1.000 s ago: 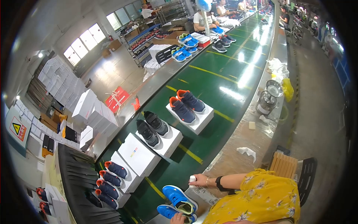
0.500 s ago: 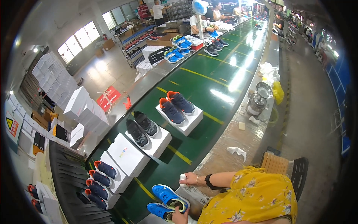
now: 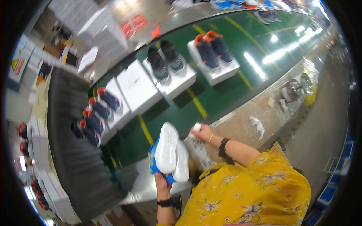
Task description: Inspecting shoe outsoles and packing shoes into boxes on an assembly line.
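My left hand (image 3: 162, 184) grips a pair of blue sneakers (image 3: 154, 160) at the lower end. The pair is tilted up, so the white soles (image 3: 167, 148) face me. My right hand (image 3: 204, 133) is closed around a small white piece (image 3: 196, 127), whose exact kind I cannot make out. Just below that hand lies a clear plastic bag or container (image 3: 201, 153) with dark print, at the bench edge right of the sneakers. The shoes hide part of the bench.
Beyond my hands runs a green conveyor belt (image 3: 177, 111) with yellow lines. On it stand a closed white shoebox (image 3: 137, 88), grey-black sneakers (image 3: 160, 67) and navy-orange sneakers (image 3: 211, 51) on boxes. A metal pot (image 3: 291, 90) and a white scrap (image 3: 257, 126) are on the right bench.
The blue sneakers have been lifted and turned, from tops up to soles showing, with my left hand holding them. My right hand still has the white piece. The whole view has shifted.
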Demonstrator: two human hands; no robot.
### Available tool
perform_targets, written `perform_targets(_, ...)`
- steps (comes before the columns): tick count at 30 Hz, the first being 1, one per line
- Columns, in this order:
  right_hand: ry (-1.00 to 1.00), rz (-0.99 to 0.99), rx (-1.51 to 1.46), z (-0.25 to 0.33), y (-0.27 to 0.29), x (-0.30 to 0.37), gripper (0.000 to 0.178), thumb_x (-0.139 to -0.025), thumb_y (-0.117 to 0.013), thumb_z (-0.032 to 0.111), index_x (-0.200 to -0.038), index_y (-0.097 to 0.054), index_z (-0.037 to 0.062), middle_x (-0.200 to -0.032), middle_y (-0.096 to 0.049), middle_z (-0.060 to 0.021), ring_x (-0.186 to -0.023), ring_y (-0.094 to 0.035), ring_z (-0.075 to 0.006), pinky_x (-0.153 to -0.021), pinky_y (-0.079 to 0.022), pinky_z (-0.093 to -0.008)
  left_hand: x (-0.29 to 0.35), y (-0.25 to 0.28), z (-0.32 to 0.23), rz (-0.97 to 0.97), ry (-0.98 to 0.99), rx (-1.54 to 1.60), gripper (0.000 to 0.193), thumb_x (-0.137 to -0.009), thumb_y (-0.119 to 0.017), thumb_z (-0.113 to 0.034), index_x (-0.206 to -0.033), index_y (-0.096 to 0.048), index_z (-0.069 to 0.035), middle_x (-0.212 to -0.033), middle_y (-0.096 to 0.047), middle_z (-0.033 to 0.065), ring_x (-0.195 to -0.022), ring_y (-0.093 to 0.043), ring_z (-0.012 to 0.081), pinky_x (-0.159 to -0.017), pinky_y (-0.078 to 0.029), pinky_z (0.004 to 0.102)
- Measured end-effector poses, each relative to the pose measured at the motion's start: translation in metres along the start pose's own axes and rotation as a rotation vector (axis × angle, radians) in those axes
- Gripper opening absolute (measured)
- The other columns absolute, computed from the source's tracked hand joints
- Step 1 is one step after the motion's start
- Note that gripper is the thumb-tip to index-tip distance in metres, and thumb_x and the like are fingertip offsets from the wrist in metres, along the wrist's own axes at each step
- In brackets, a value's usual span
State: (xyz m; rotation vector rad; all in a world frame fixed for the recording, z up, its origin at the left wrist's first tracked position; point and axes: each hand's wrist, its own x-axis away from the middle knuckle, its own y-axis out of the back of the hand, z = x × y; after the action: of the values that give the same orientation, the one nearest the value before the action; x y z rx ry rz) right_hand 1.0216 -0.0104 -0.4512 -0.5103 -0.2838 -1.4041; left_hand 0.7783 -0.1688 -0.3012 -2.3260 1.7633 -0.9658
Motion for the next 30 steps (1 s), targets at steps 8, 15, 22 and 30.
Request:
perform_targets(8, -0.133, 0.037, -0.046, 0.007, 0.005, -0.01, 0.019, -0.09, -0.076, 0.021, -0.097, -0.069, 0.0039, -0.067, -0.065, -0.0018, -0.051, -0.056, -0.0063, -0.046, -0.044, -0.0216, 0.001, 0.034, 0.087, -0.287, 0.247, 0.564, 0.093, -0.089, -0.044, -0.075, -0.154, -0.032, -0.01, -0.155, -0.041, 0.0114, -0.139, -0.043, 0.0333, -0.115, -0.037, 0.0504)
perform_targets(15, 0.111, 0.242, 0.372, 0.064, -0.071, 0.047, 0.025, -0.084, -0.079, 0.018, -0.103, -0.068, 0.0065, -0.082, -0.068, -0.0024, -0.071, -0.065, -0.0128, -0.064, -0.054, -0.0271, 0.008, 0.046, 0.102, -0.266, 0.214, 0.509, 0.095, -0.087, -0.046, -0.075, -0.156, -0.026, -0.011, -0.158, -0.035, 0.0113, -0.141, -0.041, 0.0309, -0.113, -0.041, 0.0479)
perform_targets(22, 0.541, 0.836, 0.615, 0.084, -0.112, 0.106, 0.024, -0.084, -0.074, 0.014, -0.107, -0.065, 0.013, -0.104, -0.068, -0.0083, -0.095, -0.068, -0.0301, -0.082, -0.056, -0.0374, 0.009, 0.042, 0.104, -0.248, 0.263, 0.535, 0.097, -0.087, -0.044, -0.076, -0.155, -0.027, -0.009, -0.155, -0.039, 0.0119, -0.139, -0.043, 0.0288, -0.113, -0.041, 0.0442)
perform_targets(30, 0.403, 0.481, 0.756, 0.07, -0.072, 0.071, 0.022, -0.087, -0.075, 0.021, -0.103, -0.065, 0.0094, -0.097, -0.067, -0.012, -0.091, -0.068, -0.0326, -0.08, -0.056, -0.0381, -0.001, 0.024, 0.09, -0.25, 0.269, 0.526, 0.092, -0.089, -0.036, -0.077, -0.155, -0.029, -0.013, -0.155, -0.039, 0.0118, -0.139, -0.044, 0.0293, -0.112, -0.043, 0.0457)
